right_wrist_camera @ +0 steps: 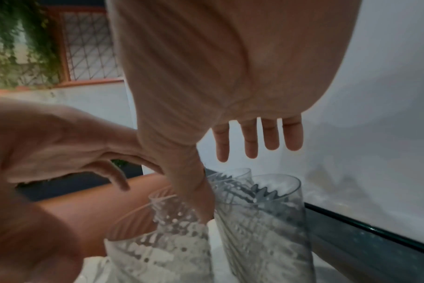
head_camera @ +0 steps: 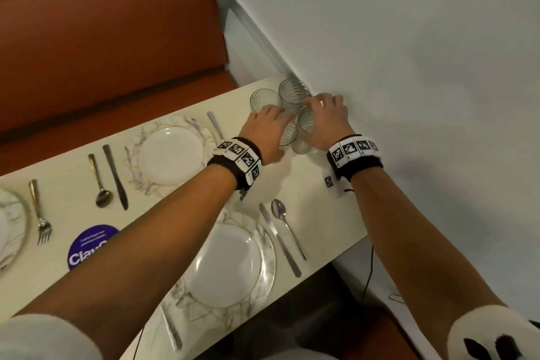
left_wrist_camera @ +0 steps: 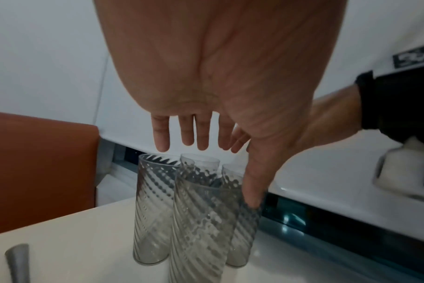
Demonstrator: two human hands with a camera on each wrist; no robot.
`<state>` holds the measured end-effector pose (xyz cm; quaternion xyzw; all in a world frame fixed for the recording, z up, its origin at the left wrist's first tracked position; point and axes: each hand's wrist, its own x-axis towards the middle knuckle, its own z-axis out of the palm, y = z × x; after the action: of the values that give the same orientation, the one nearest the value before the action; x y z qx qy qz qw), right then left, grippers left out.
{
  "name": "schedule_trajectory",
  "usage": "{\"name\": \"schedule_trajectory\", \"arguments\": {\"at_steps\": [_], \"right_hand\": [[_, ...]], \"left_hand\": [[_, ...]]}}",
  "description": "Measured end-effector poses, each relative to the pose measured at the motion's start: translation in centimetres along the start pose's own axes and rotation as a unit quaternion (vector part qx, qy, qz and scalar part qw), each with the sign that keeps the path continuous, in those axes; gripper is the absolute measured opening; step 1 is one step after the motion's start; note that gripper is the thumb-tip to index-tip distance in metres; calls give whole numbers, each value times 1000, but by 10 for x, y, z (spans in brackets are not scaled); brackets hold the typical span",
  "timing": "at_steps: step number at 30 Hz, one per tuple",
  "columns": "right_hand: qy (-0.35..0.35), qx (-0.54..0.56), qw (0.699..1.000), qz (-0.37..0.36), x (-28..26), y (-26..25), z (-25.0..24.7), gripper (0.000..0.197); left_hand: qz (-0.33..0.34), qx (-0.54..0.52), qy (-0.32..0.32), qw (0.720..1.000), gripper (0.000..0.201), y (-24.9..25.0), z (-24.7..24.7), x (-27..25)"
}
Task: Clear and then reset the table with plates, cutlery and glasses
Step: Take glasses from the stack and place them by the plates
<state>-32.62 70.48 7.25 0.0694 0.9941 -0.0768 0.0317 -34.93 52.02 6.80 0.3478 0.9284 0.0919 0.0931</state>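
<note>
- At the desk's [head_camera: 315, 184] left edge, a marbled plate [head_camera: 11, 222] shows only in part, with a fork [head_camera: 41, 213] just beside it.
- Right of the fork lie a spoon [head_camera: 100, 184] and a knife [head_camera: 115, 177], then a purple round sticker [head_camera: 87, 245] nearer the person.
- Next comes the far white plate [head_camera: 171, 155] on its marbled charger, and nearer the person a second white plate [head_camera: 225, 266] with a knife [head_camera: 279, 242] and spoon [head_camera: 285, 222] on its right.
- Over the glasses, the left hand [head_camera: 267, 128] spreads its fingers [left_wrist_camera: 161, 136] straight and apart; the thumb touches the rim of the nearest glass [left_wrist_camera: 201, 226], gripping nothing.
- Four ribbed glasses [head_camera: 292, 93] stand upright, packed together at the desk's far right corner against the white wall [head_camera: 409, 67].
- Rightmost, the right hand [head_camera: 328, 117] hangs above them, fingers [right_wrist_camera: 270, 134] extended and loose, its thumb dipping between two rims; it holds nothing.
</note>
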Motion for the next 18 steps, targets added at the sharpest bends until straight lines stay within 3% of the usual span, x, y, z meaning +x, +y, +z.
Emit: {"name": "schedule_trajectory", "arguments": {"at_steps": [3, 6, 13, 18], "right_hand": [[-75, -37, 996, 8, 11, 5, 2, 89], [-99, -35, 994, 14, 15, 6, 8, 88], [-88, -8, 996, 28, 8, 4, 4, 80], [-93, 1, 995, 38, -16, -18, -12, 80]], "left_hand": [[20, 88, -53, 995, 108, 2, 7, 16], [24, 116, -86, 989, 105, 1, 11, 24], [38, 65, -32, 997, 91, -8, 9, 15], [-26, -42, -6, 999, 95, -20, -6, -28]]}}
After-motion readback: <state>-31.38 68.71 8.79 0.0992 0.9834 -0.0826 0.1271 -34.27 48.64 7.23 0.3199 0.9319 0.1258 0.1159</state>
